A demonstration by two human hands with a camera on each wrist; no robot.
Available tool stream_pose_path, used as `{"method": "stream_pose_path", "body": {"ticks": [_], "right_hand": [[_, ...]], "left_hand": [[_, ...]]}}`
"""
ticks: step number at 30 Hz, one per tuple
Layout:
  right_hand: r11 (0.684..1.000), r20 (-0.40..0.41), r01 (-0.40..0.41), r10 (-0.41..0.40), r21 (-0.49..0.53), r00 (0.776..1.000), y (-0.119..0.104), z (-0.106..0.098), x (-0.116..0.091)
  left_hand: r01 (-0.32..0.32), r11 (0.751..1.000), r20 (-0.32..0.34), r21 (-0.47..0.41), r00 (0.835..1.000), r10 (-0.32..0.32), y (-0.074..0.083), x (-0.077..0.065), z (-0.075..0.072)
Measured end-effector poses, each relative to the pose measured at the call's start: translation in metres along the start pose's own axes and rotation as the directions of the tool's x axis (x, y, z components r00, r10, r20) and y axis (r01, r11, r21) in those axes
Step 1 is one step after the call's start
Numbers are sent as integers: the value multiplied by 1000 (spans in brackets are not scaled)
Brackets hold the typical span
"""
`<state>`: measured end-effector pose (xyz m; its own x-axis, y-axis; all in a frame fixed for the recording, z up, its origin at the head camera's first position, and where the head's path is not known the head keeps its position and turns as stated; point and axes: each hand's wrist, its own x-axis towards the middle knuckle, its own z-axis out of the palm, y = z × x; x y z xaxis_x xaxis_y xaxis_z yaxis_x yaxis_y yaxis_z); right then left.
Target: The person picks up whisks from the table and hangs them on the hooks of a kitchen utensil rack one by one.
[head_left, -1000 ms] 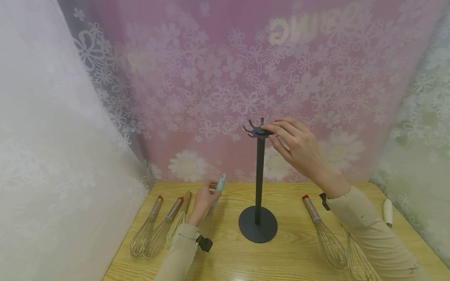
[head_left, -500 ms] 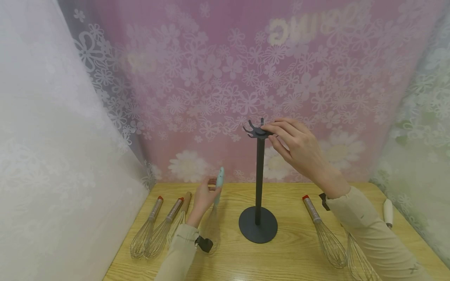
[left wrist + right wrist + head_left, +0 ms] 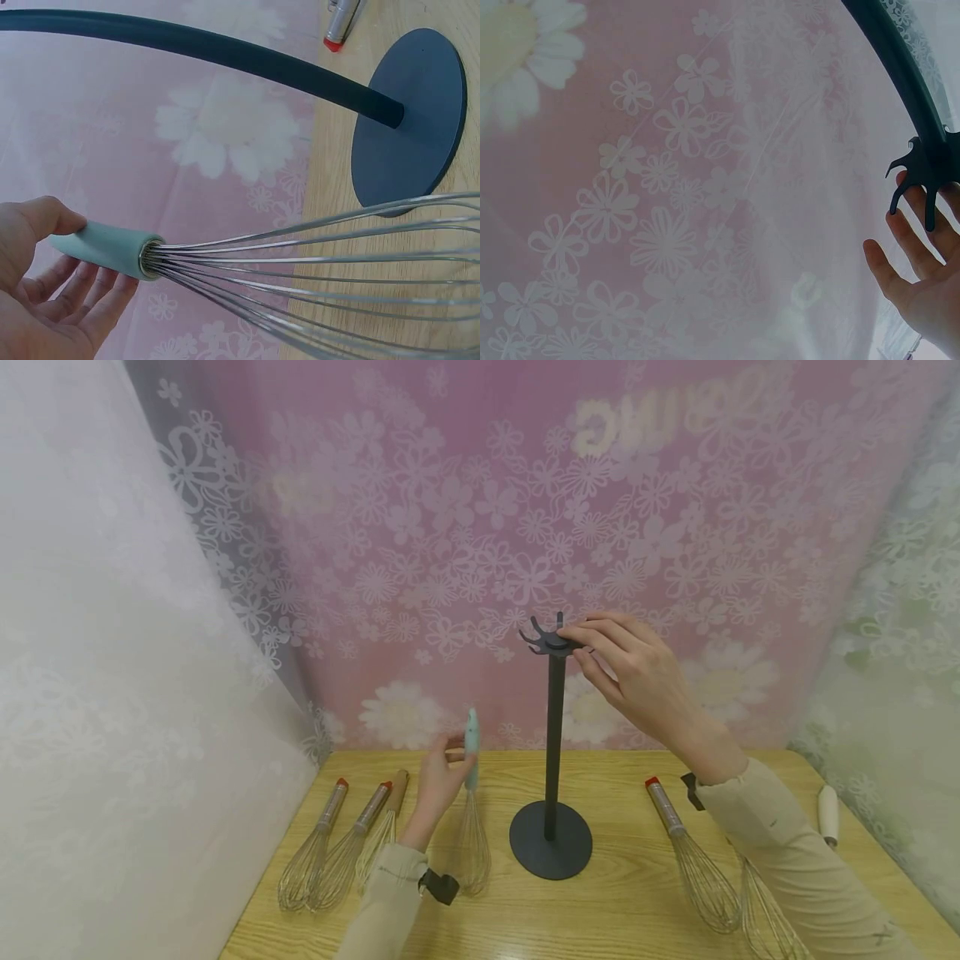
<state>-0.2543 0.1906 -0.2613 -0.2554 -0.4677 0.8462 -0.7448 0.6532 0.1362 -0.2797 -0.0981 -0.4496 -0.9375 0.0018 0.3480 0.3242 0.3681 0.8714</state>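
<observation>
My left hand [image 3: 441, 783] pinches the pale blue-green handle of a whisk [image 3: 472, 835] between thumb and fingers. The whisk hangs nearly upright, handle at the top, left of a black stand [image 3: 555, 735]. Seen from the left wrist, the thumb lies on one side of the handle [image 3: 112, 246] and the fingers on the other, with wire loops fanning out past the stand's round base [image 3: 412, 120]. Fairly straight fingers of my right hand [image 3: 630, 668] touch the top of the stand at its ring of hooks [image 3: 930, 169]. Part of that ring is hidden behind them.
Two whisks with red-tipped handles [image 3: 330, 814] and a wooden-handled one [image 3: 396, 793] lie on the wooden table [image 3: 600, 918] at left. To the right lies another red-tipped whisk [image 3: 675, 827]; near the right edge is a white handle [image 3: 827, 814], partly behind the sleeve. Flowered cloth surrounds the table.
My left hand has raised the whisk and turned it from a slant to nearly upright, its wire end swinging right into view. The right hand and the stand stay where they were.
</observation>
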Motion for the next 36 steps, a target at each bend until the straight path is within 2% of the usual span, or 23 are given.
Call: {"method": "stream_pose_path", "body": {"ticks": [8,12,18,22,26,32,36], "right_hand": [[1000,10,2,-1,-4,1000,-1,-1,-1],[1000,10,2,-2,-3,1000,0,0,-1],[1000,8,-3,3,-2,1000,0,0,-1],[1000,9,-5,5,-1,1000,-1,-1,-1],[1000,13,-5,5,-7,1000,-1,-1,-1],[1000,15,-5,5,-9,1000,-1,-1,-1],[1000,11,-5,5,-9,1000,-1,0,-1]], "left_hand": [[-95,994,-33,-45,995,93,7,0,3],[-121,988,-41,-96,992,117,10,-1,4],[-157,966,-52,-204,987,149,18,0,6],[-194,951,-71,-239,981,182,24,1,8],[-219,945,-69,-244,976,208,36,-1,8],[-272,928,-52,-255,962,268,66,-9,1],[-312,918,-61,-245,950,307,73,-11,0]]}}
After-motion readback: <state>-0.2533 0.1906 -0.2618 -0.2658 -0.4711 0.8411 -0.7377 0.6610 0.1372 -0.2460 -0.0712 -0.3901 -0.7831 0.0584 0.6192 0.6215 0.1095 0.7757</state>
